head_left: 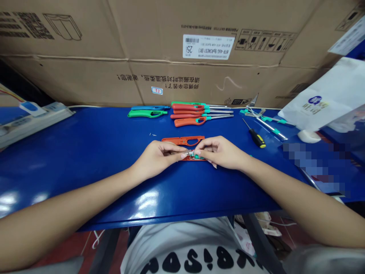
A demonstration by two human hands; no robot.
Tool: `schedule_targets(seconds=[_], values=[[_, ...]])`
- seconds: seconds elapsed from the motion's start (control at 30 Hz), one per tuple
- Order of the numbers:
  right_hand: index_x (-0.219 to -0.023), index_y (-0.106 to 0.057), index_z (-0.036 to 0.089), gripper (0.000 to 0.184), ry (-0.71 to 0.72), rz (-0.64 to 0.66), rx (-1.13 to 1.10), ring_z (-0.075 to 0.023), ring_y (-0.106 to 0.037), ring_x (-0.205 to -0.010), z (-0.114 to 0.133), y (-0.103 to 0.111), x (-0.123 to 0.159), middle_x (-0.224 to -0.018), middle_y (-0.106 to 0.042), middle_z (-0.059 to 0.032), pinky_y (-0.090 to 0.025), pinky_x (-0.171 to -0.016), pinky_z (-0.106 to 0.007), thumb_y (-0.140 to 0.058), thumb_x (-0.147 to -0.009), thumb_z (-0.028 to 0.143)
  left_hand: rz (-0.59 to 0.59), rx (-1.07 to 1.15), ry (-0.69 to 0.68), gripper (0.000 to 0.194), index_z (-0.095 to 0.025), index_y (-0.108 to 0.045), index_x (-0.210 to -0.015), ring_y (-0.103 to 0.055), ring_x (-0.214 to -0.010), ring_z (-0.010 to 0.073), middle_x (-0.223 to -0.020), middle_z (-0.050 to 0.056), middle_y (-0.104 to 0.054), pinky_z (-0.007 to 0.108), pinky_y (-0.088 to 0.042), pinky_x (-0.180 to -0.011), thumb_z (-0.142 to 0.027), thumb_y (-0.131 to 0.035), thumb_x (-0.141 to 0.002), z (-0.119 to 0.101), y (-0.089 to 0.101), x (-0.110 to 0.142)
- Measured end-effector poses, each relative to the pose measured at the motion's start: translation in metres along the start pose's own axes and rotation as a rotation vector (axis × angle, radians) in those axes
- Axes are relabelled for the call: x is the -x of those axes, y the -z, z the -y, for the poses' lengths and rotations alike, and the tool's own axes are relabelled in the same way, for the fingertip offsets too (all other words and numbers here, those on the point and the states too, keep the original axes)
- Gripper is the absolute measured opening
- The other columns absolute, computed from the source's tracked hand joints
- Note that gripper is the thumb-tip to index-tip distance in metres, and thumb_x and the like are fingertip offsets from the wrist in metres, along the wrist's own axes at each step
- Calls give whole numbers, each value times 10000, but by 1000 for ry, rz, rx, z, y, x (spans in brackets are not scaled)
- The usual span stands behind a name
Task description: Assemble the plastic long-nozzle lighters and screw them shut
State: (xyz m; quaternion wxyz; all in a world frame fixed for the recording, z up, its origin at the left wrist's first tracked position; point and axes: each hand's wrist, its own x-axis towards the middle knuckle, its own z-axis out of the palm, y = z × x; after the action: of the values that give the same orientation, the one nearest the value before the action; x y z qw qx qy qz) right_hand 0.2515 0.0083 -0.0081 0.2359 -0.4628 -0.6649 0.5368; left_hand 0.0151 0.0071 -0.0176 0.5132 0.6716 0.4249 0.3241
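My left hand (159,158) and my right hand (218,152) meet over an orange lighter shell half (186,158) on the blue table. The fingers of both are closed in a pinch around small lighter inner parts (192,154), teal and white with thin wire. Fingers cover much of these parts and of the shell beneath. Just behind lies the other orange shell half (182,141), its hollow side up, with a loop-shaped trigger opening at the right. Two or so tiny screws (153,134) rest on the table to the left.
Several red and orange long-necked lighters (189,121) lie at the back, beside green (146,113) and blue shells (148,108). A screwdriver (257,137), metal lighter tubes (268,125) and a white bag (325,95) are right. A power strip (34,120) sits left; a cardboard box (159,42) stands behind.
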Motion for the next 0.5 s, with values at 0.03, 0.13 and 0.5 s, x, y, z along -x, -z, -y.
schedule_targets(seconds=[0.03,0.13,0.5], values=[[-931,-681,147,346,7,15,38,-76,-466,-431,0,2,0,-602,-547,41,-419,-393,-209,-706,-847,482,13,-14,-15,299,-179,-815,-1028,-758,-933,238,-1035,71,-805,337,-609,-865,-370,-801,-798,0,1,0],[-1018,-684,156,272,139,-68,272,-90,-517,-518,-1,6,3,-738,-604,-2,-436,-477,-226,-625,-923,404,27,-126,-85,298,-179,-812,-1050,-747,-895,225,-1030,79,-803,317,-596,-820,-383,-767,-836,-2,5,0],[-1287,-611,222,310,382,35,667,-170,-612,-895,4,9,12,-1179,-584,-93,-519,-820,-322,-487,-1025,331,97,-617,-465,232,-233,-782,-1127,-662,-903,176,-1000,60,-721,302,-528,-846,-296,-638,-956,-1,21,-4]])
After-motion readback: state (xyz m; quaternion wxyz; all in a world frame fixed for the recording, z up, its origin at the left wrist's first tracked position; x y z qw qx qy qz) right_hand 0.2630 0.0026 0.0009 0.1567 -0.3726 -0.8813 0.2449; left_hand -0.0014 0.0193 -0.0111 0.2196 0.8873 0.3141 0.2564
